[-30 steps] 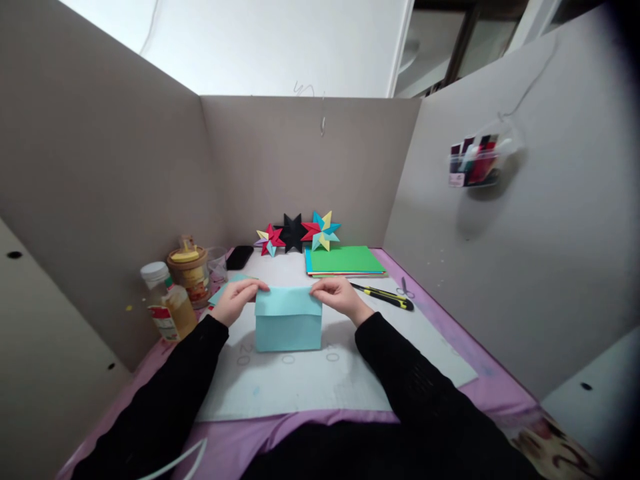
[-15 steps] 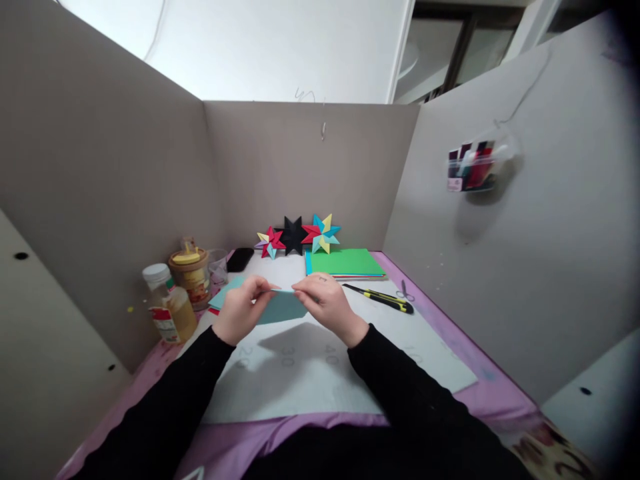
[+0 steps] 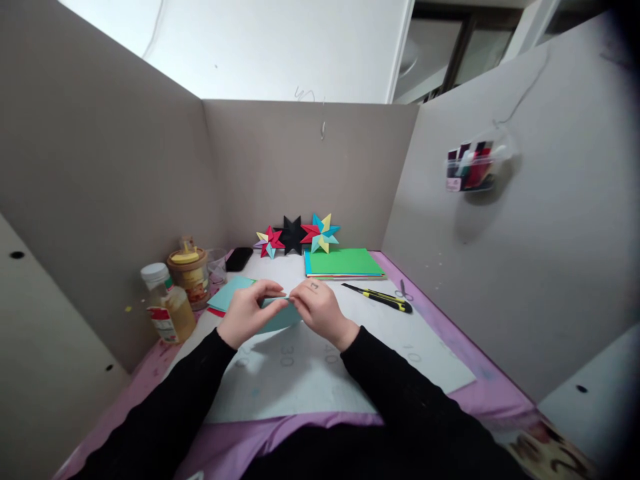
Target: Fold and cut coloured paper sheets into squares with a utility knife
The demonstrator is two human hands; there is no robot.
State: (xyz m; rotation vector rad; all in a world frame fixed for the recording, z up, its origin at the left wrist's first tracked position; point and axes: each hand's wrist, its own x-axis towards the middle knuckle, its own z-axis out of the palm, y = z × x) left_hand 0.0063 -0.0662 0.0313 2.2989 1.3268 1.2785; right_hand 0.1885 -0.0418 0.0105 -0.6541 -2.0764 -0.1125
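Between my two hands is a sheet of light blue paper, held up over a white mat. My left hand pinches its upper edge between thumb and fingers. Close beside it, my right hand grips the same edge, fingertips almost touching the left thumb. The fingers hide part of that edge. More light blue paper lies on the mat behind my left hand, with a bit of red under it.
A yellow-black utility knife and small scissors lie on the right. Behind are a stack of coloured paper and folded paper stars. A phone, a cup, a jar and a bottle stand left.
My hands have drawn closer together along the paper's top edge and dropped slightly. Less of the paper shows between them.
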